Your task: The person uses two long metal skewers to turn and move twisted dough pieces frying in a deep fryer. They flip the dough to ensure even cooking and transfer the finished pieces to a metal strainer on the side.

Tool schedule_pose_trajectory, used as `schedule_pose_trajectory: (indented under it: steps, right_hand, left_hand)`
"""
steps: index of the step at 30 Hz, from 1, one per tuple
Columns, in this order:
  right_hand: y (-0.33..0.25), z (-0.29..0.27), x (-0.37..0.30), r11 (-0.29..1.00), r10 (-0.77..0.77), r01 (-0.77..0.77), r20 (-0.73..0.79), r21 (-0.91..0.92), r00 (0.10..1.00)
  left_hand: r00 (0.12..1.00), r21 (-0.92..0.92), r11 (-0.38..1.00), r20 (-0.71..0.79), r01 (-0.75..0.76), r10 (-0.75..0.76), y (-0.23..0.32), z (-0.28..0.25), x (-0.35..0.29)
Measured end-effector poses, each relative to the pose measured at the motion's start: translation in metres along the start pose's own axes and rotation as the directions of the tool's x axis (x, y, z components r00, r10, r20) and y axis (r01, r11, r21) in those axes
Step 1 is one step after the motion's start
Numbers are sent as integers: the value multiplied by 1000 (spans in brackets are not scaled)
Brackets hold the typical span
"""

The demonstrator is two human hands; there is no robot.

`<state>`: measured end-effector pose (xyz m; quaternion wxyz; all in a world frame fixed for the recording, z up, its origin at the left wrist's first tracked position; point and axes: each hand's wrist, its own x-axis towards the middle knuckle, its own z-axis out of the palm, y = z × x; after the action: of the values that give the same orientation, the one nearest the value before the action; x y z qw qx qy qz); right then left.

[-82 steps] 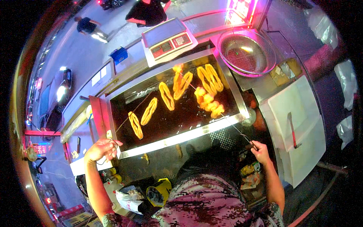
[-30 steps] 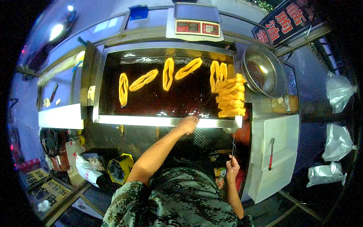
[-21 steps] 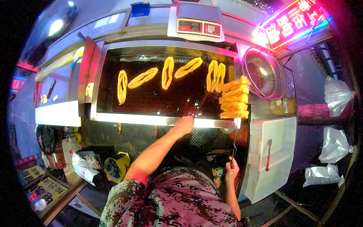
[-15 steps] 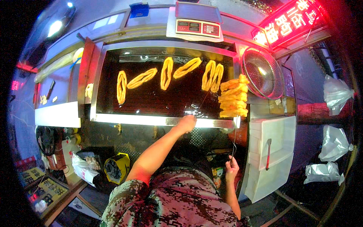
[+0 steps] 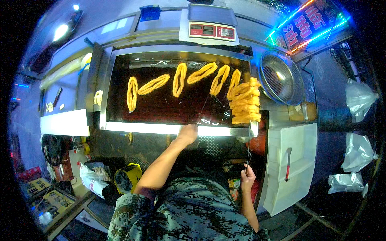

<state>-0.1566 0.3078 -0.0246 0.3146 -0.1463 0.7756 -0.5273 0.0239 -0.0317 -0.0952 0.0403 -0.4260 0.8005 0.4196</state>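
My left hand (image 5: 188, 133) is closed at the near rim of a wide rectangular fryer (image 5: 140, 127). It holds a thin, dark rod (image 5: 204, 107) whose far end reaches a fried dough loop (image 5: 220, 80) floating in the dark oil. Low on the right, my right hand (image 5: 248, 178) grips a metal skewer (image 5: 249, 146) by its handle end. Fried dough sticks (image 5: 245, 107) are stacked along that skewer over the fryer's right end. Another dough loop (image 5: 234, 84) lies against the stack, partly hidden by it. Several more golden loops (image 5: 179, 80) float farther left.
A round wire strainer (image 5: 281, 76) sits right of the fryer. White plastic bins (image 5: 293, 140) stand below it, with red-handled tongs (image 5: 288, 164) across them. A scale (image 5: 212, 30) is behind the fryer; a white board (image 5: 64, 123) lies left. Plastic bags (image 5: 358, 152) hang far right.
My left hand has moved left along the rim with the rod. The two rightmost dough loops, side by side before, now lie apart. The sign's light turned from red to blue.
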Motion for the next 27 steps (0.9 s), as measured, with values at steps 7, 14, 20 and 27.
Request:
schedule_pose_trajectory:
  steps: [7,14,20,27]
  right_hand:
    - [-2,-3,4,999,-28,28,2,41,1000]
    - [2,-7,3,998,-61,62,-19,23,998]
    - [-6,-6,2,997,-78,78,-76,2,994]
    - [-20,-2,-2,998,-62,62,-72,-2,995]
  left_hand:
    - [853,-801,325,520,503,-39,20,-46,-16]
    - [892,-523,730,347,440,-289,19,-60,-26]
    - [993,-120,991,86,-65,76,30,-14,-16]
    - [970,-55,996,238,64,-49,46,15,13]
